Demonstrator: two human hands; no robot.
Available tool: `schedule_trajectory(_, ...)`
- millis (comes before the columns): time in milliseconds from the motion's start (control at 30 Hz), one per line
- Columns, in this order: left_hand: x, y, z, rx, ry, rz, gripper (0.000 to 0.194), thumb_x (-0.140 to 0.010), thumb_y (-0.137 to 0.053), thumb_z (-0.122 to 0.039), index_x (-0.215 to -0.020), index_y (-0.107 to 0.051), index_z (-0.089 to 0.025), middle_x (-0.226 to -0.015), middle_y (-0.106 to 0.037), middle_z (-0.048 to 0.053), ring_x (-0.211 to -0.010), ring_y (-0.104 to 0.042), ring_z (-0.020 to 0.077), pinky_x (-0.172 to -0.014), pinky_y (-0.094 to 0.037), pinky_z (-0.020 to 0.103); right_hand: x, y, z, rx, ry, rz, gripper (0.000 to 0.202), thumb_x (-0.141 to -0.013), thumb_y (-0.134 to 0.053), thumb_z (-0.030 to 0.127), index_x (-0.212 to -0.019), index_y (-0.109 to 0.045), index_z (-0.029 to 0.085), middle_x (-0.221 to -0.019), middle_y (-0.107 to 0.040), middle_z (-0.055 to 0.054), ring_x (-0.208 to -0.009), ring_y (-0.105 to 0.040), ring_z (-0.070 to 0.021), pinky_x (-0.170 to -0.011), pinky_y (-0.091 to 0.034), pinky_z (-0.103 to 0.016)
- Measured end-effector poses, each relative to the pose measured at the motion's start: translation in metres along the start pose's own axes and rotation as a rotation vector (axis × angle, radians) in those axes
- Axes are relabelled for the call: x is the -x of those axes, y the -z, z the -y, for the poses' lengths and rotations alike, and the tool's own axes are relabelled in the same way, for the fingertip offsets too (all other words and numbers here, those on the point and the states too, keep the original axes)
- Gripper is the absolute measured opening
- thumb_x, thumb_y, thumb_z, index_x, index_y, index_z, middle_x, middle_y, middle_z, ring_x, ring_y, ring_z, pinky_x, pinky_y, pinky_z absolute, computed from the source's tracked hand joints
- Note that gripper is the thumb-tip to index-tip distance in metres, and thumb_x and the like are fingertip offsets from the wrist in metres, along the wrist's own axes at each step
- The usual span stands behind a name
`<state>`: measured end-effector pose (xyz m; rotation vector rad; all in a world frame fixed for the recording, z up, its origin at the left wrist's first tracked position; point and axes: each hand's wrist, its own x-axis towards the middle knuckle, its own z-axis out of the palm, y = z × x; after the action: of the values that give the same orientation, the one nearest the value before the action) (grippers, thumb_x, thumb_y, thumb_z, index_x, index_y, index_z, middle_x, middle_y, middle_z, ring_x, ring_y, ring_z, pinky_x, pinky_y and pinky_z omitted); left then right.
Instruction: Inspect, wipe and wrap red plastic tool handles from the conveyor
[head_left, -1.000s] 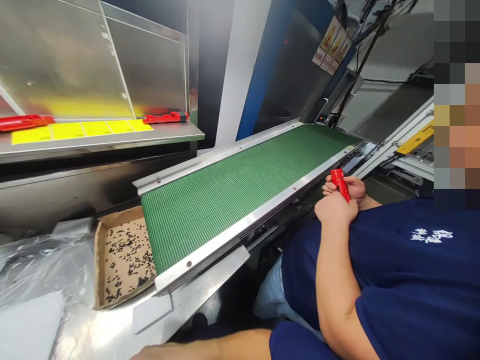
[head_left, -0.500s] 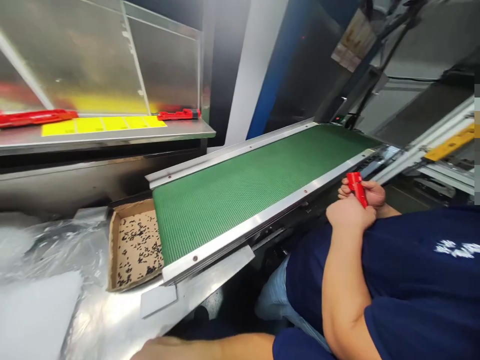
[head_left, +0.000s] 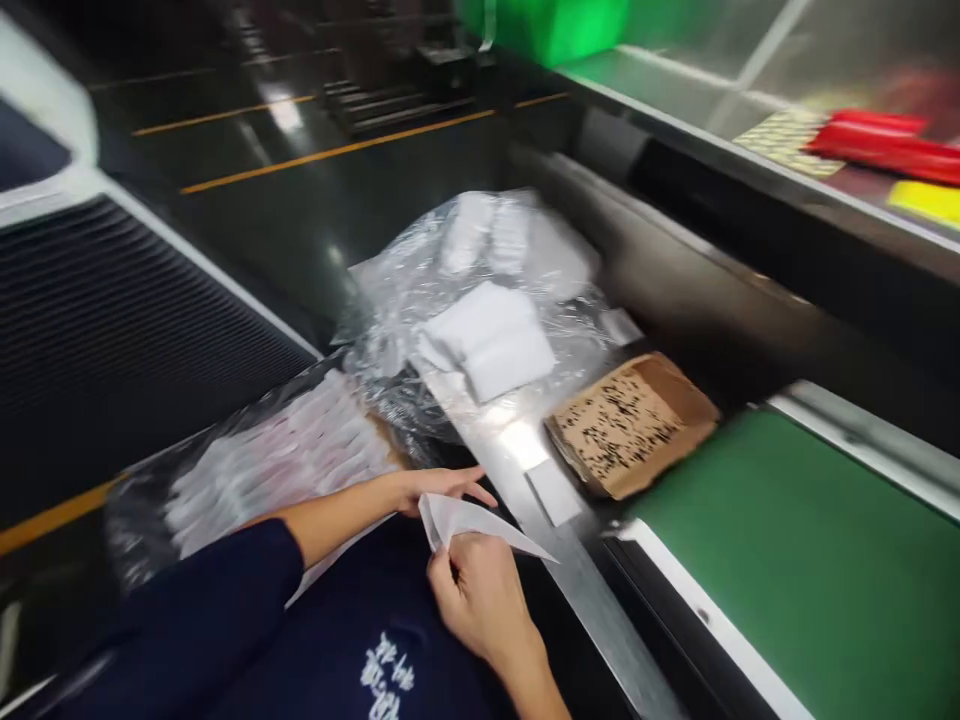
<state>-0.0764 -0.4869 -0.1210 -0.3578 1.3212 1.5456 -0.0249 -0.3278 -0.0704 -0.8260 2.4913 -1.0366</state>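
My right hand (head_left: 484, 590) is closed on a thin white bag (head_left: 469, 515), its fingers curled against the near side. The bag's edge stands up and runs to a point on the right. My left hand (head_left: 439, 487) lies just behind the bag, fingers stretched out and apart, reaching past its upper rim; part of the palm is hidden. White material also shows below my left forearm. Beside my hands is the metal table edge (head_left: 637, 665), with a small white card (head_left: 553, 492) on it.
A cardboard tray (head_left: 581, 440) with small black pieces stands by the green conveyor belt (head_left: 810, 560). Folded white sheets (head_left: 506, 350) lie on clear plastic film (head_left: 382, 330). Left of me are layered white packs (head_left: 262, 475). Red parts (head_left: 885, 145) lie on the upper ledge.
The view has swung left, and the co-worker's hands holding a red part are out of view. Both my hands now show at the white bag; earlier only one arm appeared, low in view.
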Motion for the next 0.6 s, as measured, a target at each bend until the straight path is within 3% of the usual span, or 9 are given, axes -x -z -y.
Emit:
schedule_trajectory(133, 0.007, -0.001, 0.05, 0.235, 0.019, 0.008, 0.06, -0.054, -0.086, -0.056, -0.094, -0.069, -0.014, -0.08, -0.07, 0.008, -0.069, -0.066, 0.0217, -0.059, -0.052, 0.028, 0.0, -0.036, -0.002, 0.076, 0.144, 0.265, 0.036, -0.089, -0.036, 0.022, -0.059, -0.055, 0.019, -0.056, -0.059, -0.005, -0.048, -0.05, -0.0153, -0.052, -0.024, -0.032)
schedule_trajectory(267, 0.038, 0.018, 0.078, 0.347, -0.018, -0.142, 0.059, -0.063, -0.082, -0.051, -0.11, -0.065, -0.02, -0.09, -0.07, 0.006, -0.068, -0.067, 0.0213, -0.059, -0.054, 0.03, -0.005, -0.045, -0.016, -0.108, 0.175, 0.532, 0.037, -0.097, -0.034, 0.029, -0.069, -0.056, 0.02, -0.068, -0.063, -0.004, -0.063, -0.06, -0.0176, -0.06, -0.037, -0.028)
schedule_trajectory(367, 0.073, 0.052, 0.098, 0.282, -0.022, -0.36, 0.051, -0.068, -0.08, -0.043, -0.113, -0.066, -0.023, -0.093, -0.071, 0.004, -0.081, -0.068, 0.023, -0.068, -0.055, 0.03, -0.008, -0.046, -0.033, -0.23, 0.053, 0.618, 0.039, -0.099, -0.032, 0.039, -0.077, -0.06, 0.021, -0.075, -0.066, -0.003, -0.07, -0.064, -0.0182, -0.065, -0.043, -0.027)
schedule_trajectory(500, 0.118, 0.105, 0.13, 0.143, 0.028, -0.77, 0.042, -0.066, -0.081, -0.026, -0.106, -0.07, -0.02, -0.109, -0.07, 0.003, -0.115, -0.058, 0.0285, -0.096, -0.047, 0.029, -0.01, -0.049, -0.062, -0.174, -0.104, 0.624, 0.044, -0.098, -0.031, 0.046, -0.085, -0.065, 0.022, -0.087, -0.072, -0.008, -0.076, -0.069, -0.0219, -0.068, -0.049, -0.029)
schedule_trajectory(600, 0.125, 0.132, 0.144, 0.108, 0.06, -0.993, 0.045, -0.075, -0.076, -0.024, -0.118, -0.064, -0.017, -0.12, -0.066, 0.006, -0.124, -0.052, 0.0304, -0.107, -0.04, 0.035, -0.013, -0.047, -0.08, -0.059, -0.148, 0.639, 0.044, -0.095, -0.033, 0.049, -0.085, -0.066, 0.022, -0.088, -0.074, -0.01, -0.079, -0.072, -0.0258, -0.071, -0.053, -0.033)
